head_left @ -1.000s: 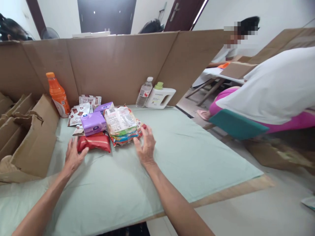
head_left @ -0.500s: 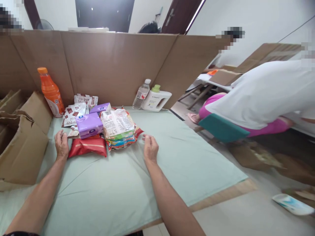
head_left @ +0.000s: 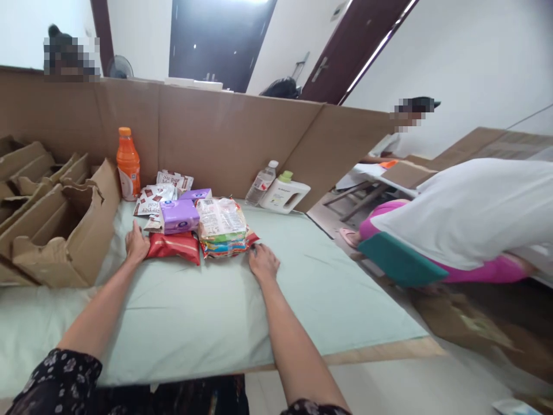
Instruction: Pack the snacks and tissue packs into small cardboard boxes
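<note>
Indoors, pale green cloth (head_left: 207,323) covers a table before a cardboard screen (head_left: 224,132), a maroon door (head_left: 337,57) beyond. Fronting purple packs (head_left: 179,216), a red packet (head_left: 175,246) lies lengthwise left to right. The left hand (head_left: 137,246), index finger pointing forward, flanks it; the right hand (head_left: 264,262) curls its fingers beside a multicoloured packet (head_left: 222,227). Any grip is unclear.

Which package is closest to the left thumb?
The red package, lying in front of the purple packs; its left end is beside the left hand. The multicoloured package lies nearer the right hand.
</note>
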Demonstrator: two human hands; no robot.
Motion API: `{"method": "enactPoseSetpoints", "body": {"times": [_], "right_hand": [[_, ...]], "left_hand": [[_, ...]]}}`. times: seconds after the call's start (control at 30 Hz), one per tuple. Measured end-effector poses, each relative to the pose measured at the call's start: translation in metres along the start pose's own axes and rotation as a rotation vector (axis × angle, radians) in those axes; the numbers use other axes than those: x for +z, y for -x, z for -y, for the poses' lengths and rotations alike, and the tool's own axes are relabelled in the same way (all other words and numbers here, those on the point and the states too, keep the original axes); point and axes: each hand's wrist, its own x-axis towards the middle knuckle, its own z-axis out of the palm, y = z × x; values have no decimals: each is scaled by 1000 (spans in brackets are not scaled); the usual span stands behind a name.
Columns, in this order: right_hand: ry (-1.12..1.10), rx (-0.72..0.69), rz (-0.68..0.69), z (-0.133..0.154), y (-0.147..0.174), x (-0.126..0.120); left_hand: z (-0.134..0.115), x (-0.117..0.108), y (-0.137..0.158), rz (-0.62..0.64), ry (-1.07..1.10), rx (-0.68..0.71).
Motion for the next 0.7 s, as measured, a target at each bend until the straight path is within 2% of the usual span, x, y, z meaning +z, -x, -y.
{"method": "enactPoseSetpoints", "body": {"times": [0.2, 0.33, 0.43, 0.57, 0.7], "right_hand": [[121, -69, 48, 13, 26, -12], [195, -95, 94, 19, 62, -20], [244, -133, 133, 15, 97, -27], [280, -161, 155, -10, 142, -46], [295, -87, 118, -55, 184, -79]], "left_hand": [[4, -25, 68, 141, -238, 138], [13, -50, 116, 218, -351, 252], [20, -68, 140, 263, -385, 315], [35, -97, 162, 308, -401, 387], [64, -132, 194, 290, -418, 437]]}}
